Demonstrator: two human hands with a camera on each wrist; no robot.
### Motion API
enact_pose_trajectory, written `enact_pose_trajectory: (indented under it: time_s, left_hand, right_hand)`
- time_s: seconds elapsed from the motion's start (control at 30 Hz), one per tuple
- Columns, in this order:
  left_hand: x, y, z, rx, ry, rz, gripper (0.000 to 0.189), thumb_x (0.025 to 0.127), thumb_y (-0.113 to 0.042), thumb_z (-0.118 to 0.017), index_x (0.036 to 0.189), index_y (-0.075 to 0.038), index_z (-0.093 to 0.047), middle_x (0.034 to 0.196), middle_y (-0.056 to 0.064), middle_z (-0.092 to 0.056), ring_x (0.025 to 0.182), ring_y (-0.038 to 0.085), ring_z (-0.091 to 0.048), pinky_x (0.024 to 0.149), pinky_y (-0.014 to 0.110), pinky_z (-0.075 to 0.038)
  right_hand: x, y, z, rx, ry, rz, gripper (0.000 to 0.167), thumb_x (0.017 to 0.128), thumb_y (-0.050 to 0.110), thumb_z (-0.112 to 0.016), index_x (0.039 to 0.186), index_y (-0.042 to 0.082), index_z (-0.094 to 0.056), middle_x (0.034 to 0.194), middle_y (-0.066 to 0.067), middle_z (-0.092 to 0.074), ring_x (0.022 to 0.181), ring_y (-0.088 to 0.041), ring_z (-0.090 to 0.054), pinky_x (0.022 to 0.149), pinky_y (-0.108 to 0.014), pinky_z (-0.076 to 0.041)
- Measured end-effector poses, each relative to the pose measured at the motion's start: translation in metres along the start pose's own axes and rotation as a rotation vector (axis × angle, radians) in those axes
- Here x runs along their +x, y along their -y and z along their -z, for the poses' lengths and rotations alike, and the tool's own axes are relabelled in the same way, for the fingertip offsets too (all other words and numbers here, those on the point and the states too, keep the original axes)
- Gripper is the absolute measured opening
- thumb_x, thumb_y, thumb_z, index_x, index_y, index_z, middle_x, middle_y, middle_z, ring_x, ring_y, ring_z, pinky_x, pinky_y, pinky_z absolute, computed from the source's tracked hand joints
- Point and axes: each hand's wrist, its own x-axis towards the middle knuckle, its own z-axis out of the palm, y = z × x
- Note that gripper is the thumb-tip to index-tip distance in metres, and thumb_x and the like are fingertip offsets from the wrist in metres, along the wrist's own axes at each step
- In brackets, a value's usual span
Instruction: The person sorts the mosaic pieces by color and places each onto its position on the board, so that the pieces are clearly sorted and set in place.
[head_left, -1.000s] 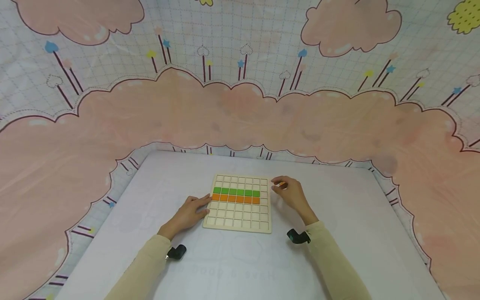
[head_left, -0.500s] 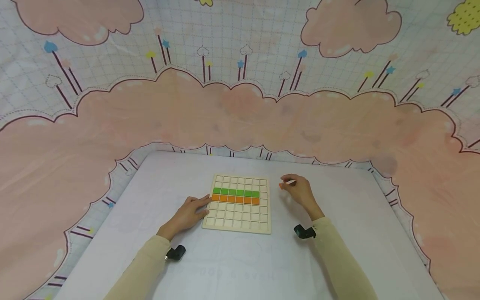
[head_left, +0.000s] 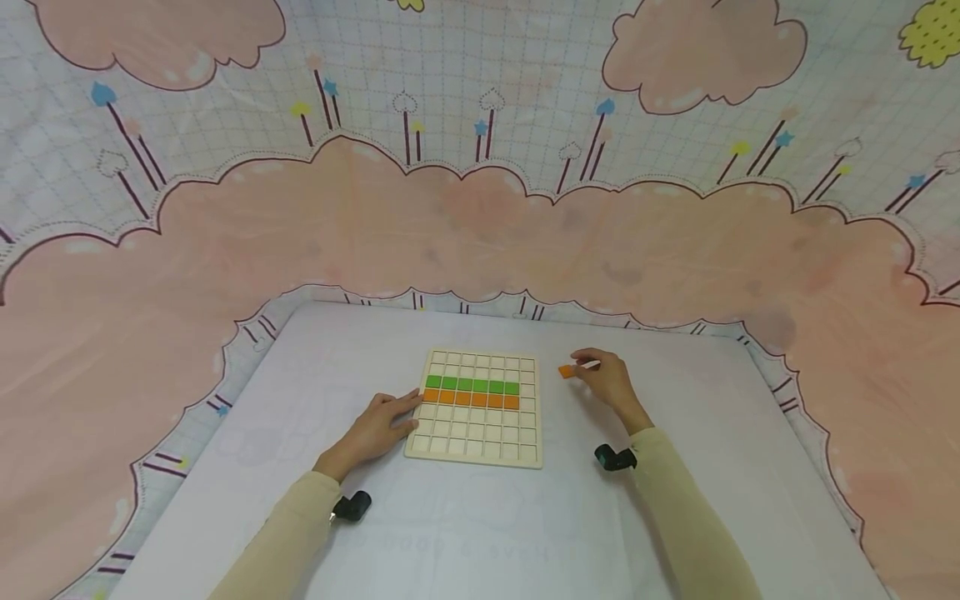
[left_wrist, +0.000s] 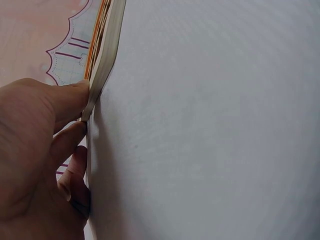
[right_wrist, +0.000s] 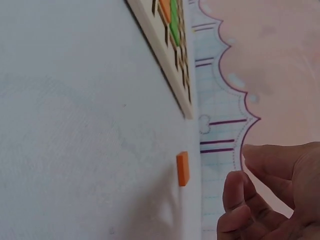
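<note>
A pale wooden grid board (head_left: 474, 460) lies on the white table, with a row of green tiles (head_left: 472, 385) above a row of orange tiles (head_left: 472, 399). Against the board's left edge rest the fingertips and thumb of my left hand (head_left: 377, 429); its wrist view shows them at the side of the board. To the right of the board sits a loose orange square tile (right_wrist: 183, 169), lying on the tabletop. My right hand (head_left: 611, 383) hovers just beside this tile, fingers loosely bent and holding nothing, and a gap separates them in the right wrist view.
The white table (head_left: 480, 525) reaches out on all sides of the board. Behind it hangs a patterned pink and white cloth (head_left: 465, 225). Black wrist cameras (head_left: 615, 457) are strapped to both sleeves.
My right hand has moved to the right, away from the board, and let go of the orange tile, which now lies on the table. My left hand has stayed at the board's edge.
</note>
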Motion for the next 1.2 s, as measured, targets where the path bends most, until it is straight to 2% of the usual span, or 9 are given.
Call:
enact_pose_trajectory:
  time_s: [0.17, 0.27, 0.53, 0.8, 1.03, 1.2]
  left_hand:
    - [-0.002, -0.001, 0.001, -0.011, 0.003, 0.014, 0.053, 0.097, -0.028, -0.062, 0.147, -0.020, -0.047, 0.160, -0.006, -0.035, 0.121, 0.023, -0.041, 0.103, 0.050, -0.042]
    - [-0.002, -0.001, 0.001, 0.000, -0.004, 0.000, 0.053, 0.097, -0.027, -0.062, 0.147, -0.018, -0.047, 0.160, -0.004, -0.036, 0.120, 0.022, -0.042, 0.101, 0.050, -0.043]
    - [-0.001, -0.001, -0.001, -0.003, -0.011, 0.001, 0.052, 0.097, -0.027, -0.062, 0.147, -0.019, -0.047, 0.159, -0.005, -0.036, 0.122, 0.022, -0.041, 0.103, 0.050, -0.042]
    - [-0.001, 0.001, 0.000, 0.006, -0.016, -0.008, 0.052, 0.097, -0.027, -0.062, 0.147, -0.018, -0.047, 0.159, -0.005, -0.036, 0.121, 0.022, -0.042, 0.102, 0.049, -0.042]
    - [-0.001, 0.001, 0.000, 0.006, -0.009, -0.009, 0.052, 0.098, -0.027, -0.062, 0.147, -0.018, -0.047, 0.159, -0.005, -0.036, 0.122, 0.022, -0.042, 0.102, 0.049, -0.042]
    - [-0.001, 0.001, 0.000, 0.005, -0.008, -0.006, 0.052, 0.097, -0.027, -0.062, 0.147, -0.019, -0.047, 0.159, -0.006, -0.036, 0.120, 0.020, -0.042, 0.101, 0.048, -0.042]
  right_hand:
    - [0.005, -0.006, -0.002, 0.000, 0.019, -0.013, 0.030, 0.093, 0.016, -0.064, 0.121, 0.006, -0.067, 0.118, -0.016, -0.066, 0.101, -0.031, -0.065, 0.067, -0.026, -0.050]
    - [0.008, -0.009, -0.003, 0.003, 0.023, -0.025, 0.030, 0.093, 0.015, -0.064, 0.121, 0.006, -0.067, 0.118, -0.017, -0.066, 0.101, -0.032, -0.065, 0.069, -0.026, -0.051]
    - [0.016, -0.016, -0.008, 0.018, 0.074, -0.112, 0.032, 0.095, 0.016, -0.061, 0.125, 0.005, -0.065, 0.125, -0.018, -0.062, 0.103, -0.030, -0.060, 0.077, -0.031, -0.052]
    - [0.020, -0.021, -0.011, -0.006, 0.072, -0.065, 0.032, 0.094, 0.012, -0.062, 0.124, 0.003, -0.065, 0.121, -0.019, -0.064, 0.105, -0.031, -0.061, 0.079, -0.033, -0.051]
    - [0.024, -0.022, -0.015, 0.005, 0.104, -0.176, 0.034, 0.095, 0.016, -0.063, 0.128, 0.007, -0.064, 0.127, -0.016, -0.062, 0.111, -0.030, -0.058, 0.098, -0.045, -0.047]
    - [0.025, -0.024, -0.017, 0.000, 0.108, -0.185, 0.034, 0.095, 0.016, -0.063, 0.127, 0.007, -0.065, 0.129, -0.017, -0.062, 0.117, -0.032, -0.056, 0.103, -0.049, -0.044]
